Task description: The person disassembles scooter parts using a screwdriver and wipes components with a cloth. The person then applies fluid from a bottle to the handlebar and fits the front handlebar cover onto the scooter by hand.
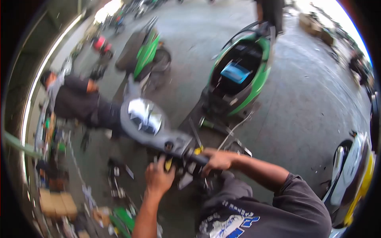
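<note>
A grey scooter handlebar section with a shiny round display [143, 116] reaches toward me, slightly blurred. My right hand [217, 160] is closed round a black handlebar grip [199, 159], close to a small yellow part [198, 150]. On the other side, my left hand [160, 177] has its fingers curled up against the underside of the grey section. Another bit of yellow [168, 165] shows between its thumb and fingers; what it grips is too blurred to make out. Just beyond my right hand, a pale cable [239, 126] runs along the floor.
A green scooter body with an open compartment [240, 79] holds a blue packet [235, 72]. Another green scooter part [147, 55] stands farther back. One person [77, 97] is at the left. Cardboard boxes [58, 203] and loose parts lie lower left; white and yellow panels [351, 174] stand right.
</note>
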